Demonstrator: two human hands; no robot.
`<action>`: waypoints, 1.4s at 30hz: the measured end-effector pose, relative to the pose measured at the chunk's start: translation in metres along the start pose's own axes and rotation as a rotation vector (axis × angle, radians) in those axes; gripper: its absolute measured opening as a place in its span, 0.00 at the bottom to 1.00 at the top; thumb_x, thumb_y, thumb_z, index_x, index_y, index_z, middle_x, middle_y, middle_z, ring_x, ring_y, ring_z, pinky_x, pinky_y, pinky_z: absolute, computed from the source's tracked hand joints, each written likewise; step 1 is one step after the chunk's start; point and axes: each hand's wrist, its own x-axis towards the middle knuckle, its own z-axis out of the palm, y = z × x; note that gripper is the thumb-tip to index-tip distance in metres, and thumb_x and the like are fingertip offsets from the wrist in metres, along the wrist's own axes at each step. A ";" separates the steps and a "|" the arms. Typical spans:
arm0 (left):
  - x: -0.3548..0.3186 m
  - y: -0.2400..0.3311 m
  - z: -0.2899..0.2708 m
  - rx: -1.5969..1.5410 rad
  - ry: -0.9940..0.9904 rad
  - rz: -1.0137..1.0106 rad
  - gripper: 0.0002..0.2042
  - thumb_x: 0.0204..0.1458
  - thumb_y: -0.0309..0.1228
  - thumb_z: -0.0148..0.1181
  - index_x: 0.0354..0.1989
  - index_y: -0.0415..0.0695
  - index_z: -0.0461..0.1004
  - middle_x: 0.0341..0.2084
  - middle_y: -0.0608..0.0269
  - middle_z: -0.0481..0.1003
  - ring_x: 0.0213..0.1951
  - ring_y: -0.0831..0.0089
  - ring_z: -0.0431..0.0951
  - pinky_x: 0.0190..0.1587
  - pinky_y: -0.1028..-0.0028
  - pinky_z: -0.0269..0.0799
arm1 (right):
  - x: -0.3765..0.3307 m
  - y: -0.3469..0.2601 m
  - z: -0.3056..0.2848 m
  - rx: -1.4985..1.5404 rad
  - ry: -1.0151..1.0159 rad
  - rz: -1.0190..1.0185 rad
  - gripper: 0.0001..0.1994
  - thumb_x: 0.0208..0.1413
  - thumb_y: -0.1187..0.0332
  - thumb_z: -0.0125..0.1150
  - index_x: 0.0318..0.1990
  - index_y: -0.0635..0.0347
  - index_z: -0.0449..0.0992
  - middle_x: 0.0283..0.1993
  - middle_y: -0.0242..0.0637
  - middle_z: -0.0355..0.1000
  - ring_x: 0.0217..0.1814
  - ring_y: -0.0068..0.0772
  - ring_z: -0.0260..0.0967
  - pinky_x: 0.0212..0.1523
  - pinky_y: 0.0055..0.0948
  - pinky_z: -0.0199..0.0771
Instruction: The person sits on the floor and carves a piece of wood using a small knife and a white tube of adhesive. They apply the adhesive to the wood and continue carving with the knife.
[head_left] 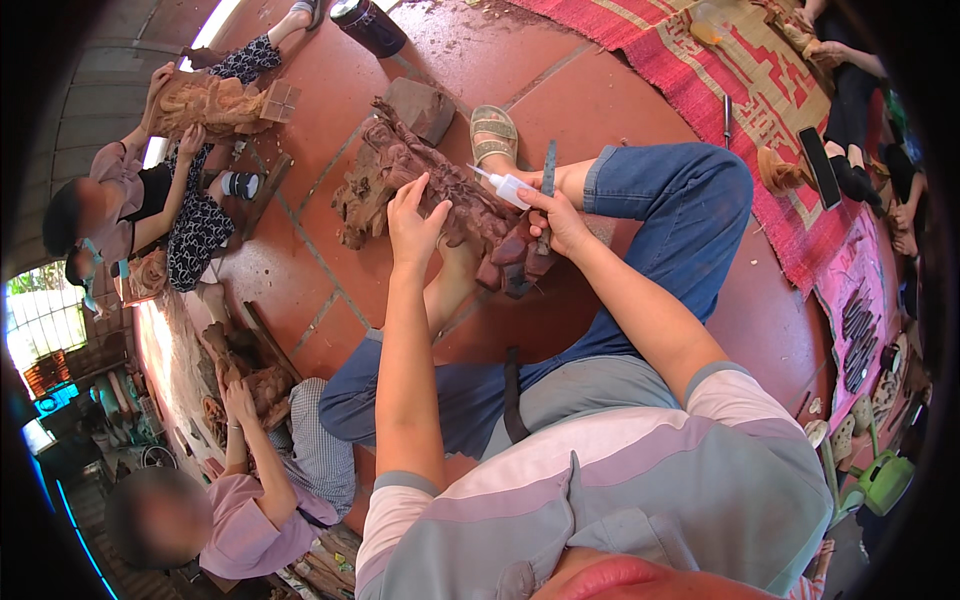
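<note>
A dark reddish-brown wood carving (470, 195) lies slantwise in front of me between my bare legs, its surface deeply cut. At its left side is my left hand (412, 222), fingers stretched and thumb apart, against or just above the wood; contact is hard to tell. My right hand (562, 225) is closed round a small white squeeze bottle (510, 190), whose thin nozzle points left over the carving. A narrow grey metal strip (550, 160) also runs through that hand, sticking out above and below the fingers.
A wooden block (420, 110) and a paler rough wood piece (362, 200) sit by the carving. A dark can (368, 27) stands on the tiles beyond. People handle carvings at left. A red mat (700, 100) at right bears a phone (820, 167); rows of tools (858, 335) lie on pink cloth.
</note>
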 end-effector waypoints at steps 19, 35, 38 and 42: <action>0.001 -0.004 0.001 -0.035 0.003 0.023 0.27 0.40 0.31 0.68 0.53 0.44 0.72 0.47 0.59 0.71 0.49 0.58 0.67 0.54 0.64 0.63 | 0.017 -0.026 0.003 -0.002 -0.016 -0.165 0.21 0.47 0.70 0.68 0.47 0.54 0.64 0.26 0.27 0.64 0.16 0.15 0.51 0.17 0.17 0.53; 0.006 -0.004 0.000 0.007 0.020 0.045 0.27 0.39 0.31 0.68 0.53 0.46 0.72 0.47 0.60 0.72 0.50 0.61 0.69 0.54 0.66 0.64 | 0.133 -0.155 -0.056 -0.402 0.289 -0.411 0.24 0.44 0.65 0.71 0.51 0.57 0.72 0.27 0.24 0.67 0.16 0.11 0.50 0.16 0.16 0.53; 0.001 -0.008 0.000 0.002 0.001 0.051 0.27 0.39 0.31 0.68 0.53 0.46 0.72 0.47 0.61 0.72 0.49 0.61 0.69 0.54 0.66 0.64 | 0.144 -0.150 -0.066 -0.545 0.361 -0.428 0.24 0.42 0.65 0.71 0.49 0.57 0.73 0.30 0.26 0.71 0.16 0.11 0.51 0.15 0.16 0.50; -0.001 -0.002 -0.002 0.011 -0.001 0.022 0.27 0.39 0.30 0.68 0.53 0.46 0.72 0.48 0.61 0.72 0.50 0.61 0.69 0.53 0.66 0.64 | 0.154 -0.145 -0.082 -0.778 0.405 -0.459 0.25 0.36 0.67 0.72 0.46 0.57 0.74 0.37 0.33 0.75 0.33 0.25 0.68 0.33 0.26 0.65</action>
